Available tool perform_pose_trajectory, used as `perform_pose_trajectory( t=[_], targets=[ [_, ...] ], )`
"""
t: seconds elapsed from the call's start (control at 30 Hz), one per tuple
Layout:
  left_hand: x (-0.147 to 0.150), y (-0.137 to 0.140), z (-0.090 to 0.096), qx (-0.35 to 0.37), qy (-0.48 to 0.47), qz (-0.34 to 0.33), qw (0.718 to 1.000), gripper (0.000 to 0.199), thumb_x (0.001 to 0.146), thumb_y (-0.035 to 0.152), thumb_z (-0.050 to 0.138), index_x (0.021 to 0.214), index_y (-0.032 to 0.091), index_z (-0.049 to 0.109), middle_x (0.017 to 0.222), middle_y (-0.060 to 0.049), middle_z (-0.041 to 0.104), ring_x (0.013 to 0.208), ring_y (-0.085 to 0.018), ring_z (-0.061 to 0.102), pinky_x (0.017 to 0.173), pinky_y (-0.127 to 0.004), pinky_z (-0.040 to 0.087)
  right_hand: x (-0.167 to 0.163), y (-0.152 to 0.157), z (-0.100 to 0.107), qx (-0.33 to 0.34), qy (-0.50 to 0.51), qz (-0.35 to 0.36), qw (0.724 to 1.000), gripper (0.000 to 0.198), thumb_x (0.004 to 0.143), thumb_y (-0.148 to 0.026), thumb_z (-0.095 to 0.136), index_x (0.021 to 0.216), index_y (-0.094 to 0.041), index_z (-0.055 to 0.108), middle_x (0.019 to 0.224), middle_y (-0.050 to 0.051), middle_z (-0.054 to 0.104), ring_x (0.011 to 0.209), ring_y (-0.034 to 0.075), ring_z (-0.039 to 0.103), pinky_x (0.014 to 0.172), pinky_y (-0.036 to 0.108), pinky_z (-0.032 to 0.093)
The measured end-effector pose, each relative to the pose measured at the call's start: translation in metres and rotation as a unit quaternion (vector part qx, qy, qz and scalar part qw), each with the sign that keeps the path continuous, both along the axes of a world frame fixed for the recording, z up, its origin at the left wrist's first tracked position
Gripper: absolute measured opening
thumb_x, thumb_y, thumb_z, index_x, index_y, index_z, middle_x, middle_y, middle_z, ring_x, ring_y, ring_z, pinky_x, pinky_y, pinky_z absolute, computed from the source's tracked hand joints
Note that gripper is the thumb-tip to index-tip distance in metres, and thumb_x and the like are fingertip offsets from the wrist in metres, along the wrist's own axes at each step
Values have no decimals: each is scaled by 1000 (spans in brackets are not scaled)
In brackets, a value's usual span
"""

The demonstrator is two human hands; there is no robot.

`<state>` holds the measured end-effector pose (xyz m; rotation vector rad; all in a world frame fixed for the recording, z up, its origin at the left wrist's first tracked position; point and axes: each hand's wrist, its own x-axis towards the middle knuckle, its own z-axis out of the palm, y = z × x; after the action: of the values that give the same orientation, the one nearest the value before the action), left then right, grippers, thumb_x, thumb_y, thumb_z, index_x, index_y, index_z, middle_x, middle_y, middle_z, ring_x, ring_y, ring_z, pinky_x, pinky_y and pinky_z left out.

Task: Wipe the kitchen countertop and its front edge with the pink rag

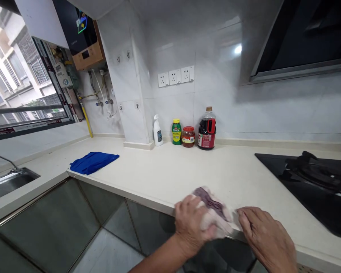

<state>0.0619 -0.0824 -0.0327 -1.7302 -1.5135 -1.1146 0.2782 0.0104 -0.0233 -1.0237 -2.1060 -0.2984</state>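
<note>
My left hand [190, 222] is closed on a pale pink cloth [216, 223] with a dark purple patterned patch. The cloth lies against the front edge of the off-white countertop [159, 172], partly covered by my fingers and slightly blurred. To the right of it, my right hand [265, 235] rests at the countertop's edge, its fingers curled together and nothing visible in them. A small gap separates the right hand from the cloth.
A black gas hob [295, 185] lies at the right. Along the wall stand a white spray bottle [158, 132], a green bottle [176, 132], a red-lidded jar [188, 138] and a large dark bottle [207, 132]. A blue cloth [93, 162] and a sink [14, 184] are leftward.
</note>
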Motion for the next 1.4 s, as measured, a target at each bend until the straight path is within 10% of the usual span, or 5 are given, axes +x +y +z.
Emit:
perform_pose_trajectory(
  t=[0.4, 0.57, 0.83, 1.13, 1.4],
  targets=[
    [23, -1, 11, -156, -29, -120, 980, 64, 90, 51, 61, 147, 25, 47, 148, -8, 57, 135, -28, 49, 102, -46, 43, -48, -40, 6, 46, 29, 141, 989, 40, 103, -48, 40, 133, -26, 53, 129, 11, 59, 115, 31, 57, 95, 50, 47],
    [-70, -46, 31, -286, -58, -183, 939, 79, 82, 60, 71, 149, 28, 44, 145, -9, 60, 136, -28, 51, 121, -53, 26, -74, -44, -9, 40, -23, 116, 992, 58, 95, -54, 52, 142, -21, 45, 145, 20, 45, 128, 40, 48, 98, 58, 45],
    [-249, -32, 76, -171, -216, 49, 960, 27, 90, 45, 59, 102, 25, 74, 121, -8, 73, 124, -28, 60, 112, -49, 37, -186, -68, -1, 20, -102, 232, 967, 106, 50, -21, 92, 145, -23, 44, 153, 21, 36, 136, 47, 38, 104, 61, 44],
    [-304, -17, 76, -147, -342, 96, 923, 61, 91, 61, 32, 104, 15, 70, 116, -13, 72, 115, -27, 64, 106, -41, 48, -387, -100, -2, 85, -85, 242, 963, 31, 102, -26, 49, 132, -28, 48, 147, 12, 48, 126, 39, 54, 91, 60, 53],
    [-294, -16, 81, -206, -325, 108, 917, 55, 82, 66, 43, 93, 21, 72, 111, -10, 75, 113, -31, 64, 108, -44, 45, -312, -84, -10, 95, -81, 233, 964, 41, 99, -27, 56, 138, -34, 44, 153, 11, 43, 128, 36, 52, 92, 54, 53]
  ],
)
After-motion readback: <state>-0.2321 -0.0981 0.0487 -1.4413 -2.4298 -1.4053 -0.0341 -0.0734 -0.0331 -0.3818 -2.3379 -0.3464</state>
